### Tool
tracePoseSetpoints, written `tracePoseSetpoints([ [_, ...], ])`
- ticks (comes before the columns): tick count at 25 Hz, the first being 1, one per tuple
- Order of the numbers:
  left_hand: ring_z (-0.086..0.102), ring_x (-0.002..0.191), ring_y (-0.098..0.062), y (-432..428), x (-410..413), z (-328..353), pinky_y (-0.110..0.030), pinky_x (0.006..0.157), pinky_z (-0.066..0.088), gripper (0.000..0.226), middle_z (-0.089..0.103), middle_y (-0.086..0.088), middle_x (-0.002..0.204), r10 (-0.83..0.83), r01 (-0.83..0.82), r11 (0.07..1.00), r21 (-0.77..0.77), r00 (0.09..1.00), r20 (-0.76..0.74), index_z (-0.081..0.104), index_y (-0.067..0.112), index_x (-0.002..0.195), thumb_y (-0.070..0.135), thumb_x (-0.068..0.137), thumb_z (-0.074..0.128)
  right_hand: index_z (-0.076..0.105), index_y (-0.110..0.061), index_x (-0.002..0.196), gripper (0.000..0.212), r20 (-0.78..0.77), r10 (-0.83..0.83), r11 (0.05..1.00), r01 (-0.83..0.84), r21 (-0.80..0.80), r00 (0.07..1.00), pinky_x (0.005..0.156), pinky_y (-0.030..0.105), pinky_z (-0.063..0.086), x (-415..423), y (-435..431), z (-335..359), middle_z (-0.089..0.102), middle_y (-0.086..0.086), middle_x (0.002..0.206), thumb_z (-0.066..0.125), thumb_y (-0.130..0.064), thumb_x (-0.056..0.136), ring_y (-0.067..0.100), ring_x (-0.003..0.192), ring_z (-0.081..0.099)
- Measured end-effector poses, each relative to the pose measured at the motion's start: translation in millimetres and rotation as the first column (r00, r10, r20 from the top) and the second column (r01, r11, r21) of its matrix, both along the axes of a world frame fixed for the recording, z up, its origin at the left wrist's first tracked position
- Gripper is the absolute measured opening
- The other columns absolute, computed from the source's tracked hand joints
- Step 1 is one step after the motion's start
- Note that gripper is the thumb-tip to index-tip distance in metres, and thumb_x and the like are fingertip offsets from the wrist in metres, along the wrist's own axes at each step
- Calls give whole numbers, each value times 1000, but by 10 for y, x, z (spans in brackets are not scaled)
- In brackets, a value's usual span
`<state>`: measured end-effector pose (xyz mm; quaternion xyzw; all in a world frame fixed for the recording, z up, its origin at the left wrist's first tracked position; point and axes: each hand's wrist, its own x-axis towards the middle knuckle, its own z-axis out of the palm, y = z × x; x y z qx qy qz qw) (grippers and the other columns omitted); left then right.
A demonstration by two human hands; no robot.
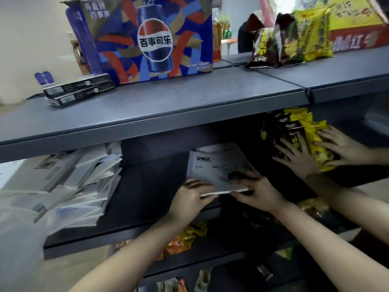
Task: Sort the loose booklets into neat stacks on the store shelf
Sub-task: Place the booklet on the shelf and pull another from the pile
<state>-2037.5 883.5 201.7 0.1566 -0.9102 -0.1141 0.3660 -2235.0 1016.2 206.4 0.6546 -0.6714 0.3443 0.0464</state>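
Left grip [189, 197] and right grip [259, 192] both clasp one booklet [214, 167] by its near edge, flat on the shelf [147, 197]. Shoved carelessly leftward, I judge it could topple the slumped pile [80, 186] lying there.

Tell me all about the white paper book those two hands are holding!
The booklet is thin and flat, made of white to pale grey paper, with a few dark printed marks near its top that are too blurred to read. It lies tilted over the dark middle shelf, its far edge pointing inward. The left hand grips its near left corner. The right hand pinches its near right edge, fingers on top. Whether it rests on the shelf cannot be told.
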Motion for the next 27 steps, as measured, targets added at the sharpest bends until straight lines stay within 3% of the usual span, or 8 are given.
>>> tracePoseSetpoints([
  [3,59,93,-9,145,-353,-335,-25,77,49,31,72,5,93,-34,32,998,52,999,24,75,18,86,43,76,60,68,-29,111,42,122,-72,983,50,174,990,105,23,36,-244,223,-219,51,-12,130,57,-57,81,0,126,41],
  [5,62,100,-18,193,-524,-538,-32,80,53,28,70,4,95,-31,27,998,49,997,76,74,18,84,38,78,58,62,-27,118,35,93,-101,957,71,283,991,107,9,21,-368,253,-367,42,-12,137,62,-39,86,7,132,35],
  [8,55,113,-26,218,-683,-768,-48,93,46,24,66,-1,103,1,-13,998,69,986,168,72,17,87,30,83,52,63,-21,121,29,-15,-106,916,103,387,994,105,13,16,-472,173,-521,40,-1,145,53,-26,94,19,134,38],
  [12,46,116,-30,118,-840,-821,-53,99,40,33,61,-6,116,18,-30,998,46,967,255,68,16,106,30,86,47,74,-15,100,21,3,-142,935,133,328,990,101,33,32,-494,38,-595,57,13,130,68,-19,81,35,116,57],
  [16,34,134,-31,3,-877,-819,-49,102,37,43,52,-2,136,116,-142,988,59,941,319,59,24,124,40,90,38,66,-22,117,32,67,-139,948,113,297,988,107,29,31,-559,-57,-660,47,8,141,63,-10,87,24,129,44],
  [19,30,139,-35,-16,-898,-848,-47,102,43,44,45,-2,144,178,-209,977,46,913,368,54,28,130,40,94,32,63,-28,120,36,-6,-163,933,156,323,987,107,47,37,-651,-213,-658,45,3,143,56,-9,90,33,128,46],
  [23,9,145,-35,26,-921,-849,-45,103,39,53,18,-7,157,253,-334,929,160,887,385,46,31,136,53,91,27,64,-31,118,47,3,-178,958,173,230,984,102,49,43,-729,-258,-795,50,1,139,61,0,83,43,121,47],
  [27,26,138,-37,-5,-930,-831,-47,114,21,64,21,-12,155,325,-396,914,89,846,423,42,26,138,60,88,20,65,-36,115,53,7,-253,962,250,112,968,89,43,51,-697,-236,-882,54,-7,135,60,2,80,44,107,49],
])
